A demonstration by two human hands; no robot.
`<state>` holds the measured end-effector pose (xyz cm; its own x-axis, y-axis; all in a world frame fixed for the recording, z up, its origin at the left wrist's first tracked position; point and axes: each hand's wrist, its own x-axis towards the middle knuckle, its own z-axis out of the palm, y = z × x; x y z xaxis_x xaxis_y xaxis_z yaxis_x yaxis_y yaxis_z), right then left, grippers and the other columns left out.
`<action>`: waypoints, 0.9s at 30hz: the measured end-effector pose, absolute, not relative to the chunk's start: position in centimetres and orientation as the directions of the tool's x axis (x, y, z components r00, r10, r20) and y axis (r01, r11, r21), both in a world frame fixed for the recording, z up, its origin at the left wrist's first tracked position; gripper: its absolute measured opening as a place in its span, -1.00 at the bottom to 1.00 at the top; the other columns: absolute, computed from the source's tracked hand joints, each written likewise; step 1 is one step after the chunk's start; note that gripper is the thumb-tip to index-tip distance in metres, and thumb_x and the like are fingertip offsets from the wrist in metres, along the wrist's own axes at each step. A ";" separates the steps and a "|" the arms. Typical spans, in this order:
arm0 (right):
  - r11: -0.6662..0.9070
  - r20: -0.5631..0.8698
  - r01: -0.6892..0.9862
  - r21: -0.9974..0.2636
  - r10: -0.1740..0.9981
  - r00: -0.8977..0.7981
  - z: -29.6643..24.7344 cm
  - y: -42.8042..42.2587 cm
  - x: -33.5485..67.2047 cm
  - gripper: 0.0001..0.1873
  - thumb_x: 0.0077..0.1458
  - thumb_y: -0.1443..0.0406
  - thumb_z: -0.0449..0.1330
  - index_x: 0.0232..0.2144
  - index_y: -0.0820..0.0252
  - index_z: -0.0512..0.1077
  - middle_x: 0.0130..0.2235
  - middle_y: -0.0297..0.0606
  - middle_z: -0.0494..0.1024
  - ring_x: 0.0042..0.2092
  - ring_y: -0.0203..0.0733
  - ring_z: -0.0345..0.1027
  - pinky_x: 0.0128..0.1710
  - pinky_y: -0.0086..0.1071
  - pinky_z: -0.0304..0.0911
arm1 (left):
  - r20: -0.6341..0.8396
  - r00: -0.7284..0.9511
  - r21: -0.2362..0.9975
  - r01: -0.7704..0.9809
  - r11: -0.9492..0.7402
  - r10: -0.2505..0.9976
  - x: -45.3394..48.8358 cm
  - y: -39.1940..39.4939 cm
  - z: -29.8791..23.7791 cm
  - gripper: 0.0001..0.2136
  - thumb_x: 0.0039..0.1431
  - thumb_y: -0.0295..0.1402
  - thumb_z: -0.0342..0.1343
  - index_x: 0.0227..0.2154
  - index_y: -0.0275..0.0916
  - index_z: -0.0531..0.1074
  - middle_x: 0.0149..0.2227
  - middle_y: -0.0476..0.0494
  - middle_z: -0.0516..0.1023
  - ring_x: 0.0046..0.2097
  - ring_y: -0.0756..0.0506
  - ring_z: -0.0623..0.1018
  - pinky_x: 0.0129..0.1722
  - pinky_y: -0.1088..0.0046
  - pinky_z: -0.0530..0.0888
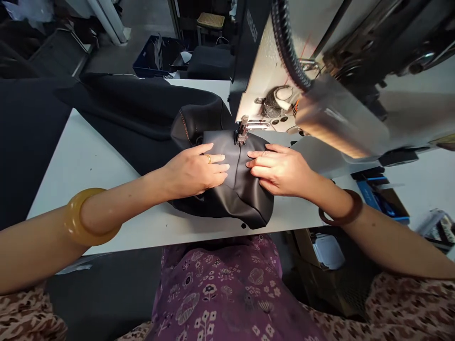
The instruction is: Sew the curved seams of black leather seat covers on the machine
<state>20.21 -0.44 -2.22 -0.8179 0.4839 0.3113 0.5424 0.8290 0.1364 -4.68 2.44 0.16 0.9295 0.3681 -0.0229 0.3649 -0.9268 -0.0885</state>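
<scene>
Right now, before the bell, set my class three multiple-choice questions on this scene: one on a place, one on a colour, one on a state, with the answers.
1. Where is the sewing machine's foot on the black sewn piece?
A) At its far edge
B) At its near edge
C) Under its middle

2. What colour is the bangle above the left hand?
A) Brown
B) Yellow
C) Blue

3. How do the left hand and the right hand lie?
A) Both flat on the piece
B) Both lifted clear
C) Both gripping the machine

1: A, the foot sits on the far edge.
2: B, the bangle shows yellow.
3: A, both palms press down on the piece.
</scene>
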 end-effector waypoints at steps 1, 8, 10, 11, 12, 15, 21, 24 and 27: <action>0.832 0.334 0.536 0.139 0.470 -0.817 -2.2 -0.3 20.2 -0.79 0.03 0.43 -0.01 -0.43 0.15 0.42 -0.23 -0.32 0.59 -0.03 -0.16 0.42 -0.08 -0.21 0.28 | -0.048 0.938 -0.115 0.336 -0.935 0.343 -4.7 2.6 0.1 -0.70 0.12 -0.49 -0.12 -0.26 -0.09 0.50 -0.08 0.06 0.56 0.00 -0.06 0.49 0.16 0.26 0.27; 0.817 0.268 0.575 0.051 0.543 -0.796 -1.9 0.8 20.4 -0.75 0.04 0.42 -0.03 -0.43 0.14 0.45 -0.26 -0.30 0.59 -0.05 -0.13 0.42 -0.05 -0.13 0.32 | -0.078 0.938 -0.087 0.331 -0.940 0.338 -5.2 3.5 -0.3 -0.63 0.08 -0.50 -0.07 -0.09 -0.08 0.45 0.08 0.05 0.45 0.13 -0.10 0.39 0.23 0.17 0.20; 0.815 0.284 0.579 0.022 0.550 -0.785 -1.8 1.2 20.5 -0.74 0.04 0.43 -0.04 -0.47 0.14 0.44 -0.28 -0.29 0.59 -0.10 -0.14 0.44 -0.10 -0.16 0.36 | -0.087 0.938 -0.088 0.328 -0.941 0.335 -5.2 3.9 -0.1 -0.63 0.07 -0.50 -0.05 -0.09 -0.09 0.45 0.09 0.05 0.43 0.14 -0.12 0.39 0.23 0.14 0.21; 0.815 0.301 0.579 0.021 0.548 -0.781 -1.8 1.5 20.5 -0.73 0.04 0.44 -0.05 -0.48 0.14 0.43 -0.29 -0.28 0.58 -0.12 -0.15 0.45 -0.13 -0.18 0.38 | -0.077 0.940 -0.085 0.327 -0.941 0.334 -5.2 4.1 0.0 -0.63 0.07 -0.50 -0.05 -0.10 -0.09 0.46 0.09 0.05 0.43 0.14 -0.13 0.39 0.23 0.13 0.21; 0.812 0.319 0.584 0.024 0.547 -0.774 -1.7 1.8 20.5 -0.72 0.03 0.45 -0.06 -0.50 0.13 0.42 -0.30 -0.28 0.58 -0.13 -0.15 0.46 -0.16 -0.20 0.39 | -0.060 0.940 -0.080 0.332 -0.940 0.337 -5.2 4.3 0.0 -0.63 0.06 -0.50 -0.05 -0.10 -0.08 0.47 0.08 0.06 0.43 0.14 -0.12 0.39 0.23 0.13 0.21; 0.798 0.360 0.602 0.039 0.551 -0.753 -1.7 2.7 20.6 -0.70 0.03 0.46 -0.09 -0.48 0.14 0.41 -0.29 -0.28 0.58 -0.14 -0.18 0.47 -0.27 -0.30 0.43 | -0.013 0.927 -0.052 0.374 -0.926 0.375 -5.2 5.1 0.0 -0.60 0.05 -0.51 -0.06 -0.08 -0.05 0.46 0.08 0.10 0.44 0.15 -0.10 0.38 0.23 0.15 0.20; 0.791 0.412 0.609 0.056 0.537 -0.736 -1.7 3.9 20.7 -0.67 0.10 0.44 -0.13 -0.33 0.20 0.44 -0.35 -0.22 0.57 -0.23 -0.22 0.47 -0.40 -0.44 0.39 | 0.052 0.902 0.055 0.425 -0.904 0.428 -5.5 6.6 -0.5 -0.62 0.08 -0.50 -0.06 -0.08 -0.08 0.46 0.09 0.08 0.43 0.21 -0.08 0.30 0.22 0.24 0.23; 0.812 0.406 0.578 -0.080 0.556 -0.725 -1.6 3.6 20.5 -0.67 0.12 0.44 -0.15 -0.35 0.26 0.42 -0.35 -0.15 0.54 -0.19 -0.16 0.46 -0.26 -0.32 0.40 | 0.127 0.862 0.166 0.470 -0.867 0.491 -5.6 7.7 -1.1 -0.56 0.04 -0.39 0.05 0.04 -0.13 0.35 0.18 -0.02 0.31 0.23 -0.13 0.26 0.19 0.29 0.27; 0.804 0.387 0.517 -0.292 0.594 -0.705 -1.5 2.3 20.1 -0.69 0.11 0.46 -0.13 -0.37 0.23 0.41 -0.29 -0.19 0.53 -0.19 -0.20 0.42 -0.12 -0.25 0.34 | 0.103 0.745 0.313 0.605 -0.732 0.659 -5.6 9.4 -2.8 -0.20 -0.10 -0.22 0.21 0.23 -0.14 0.01 0.20 -0.14 0.26 0.15 -0.24 0.37 0.08 0.27 0.36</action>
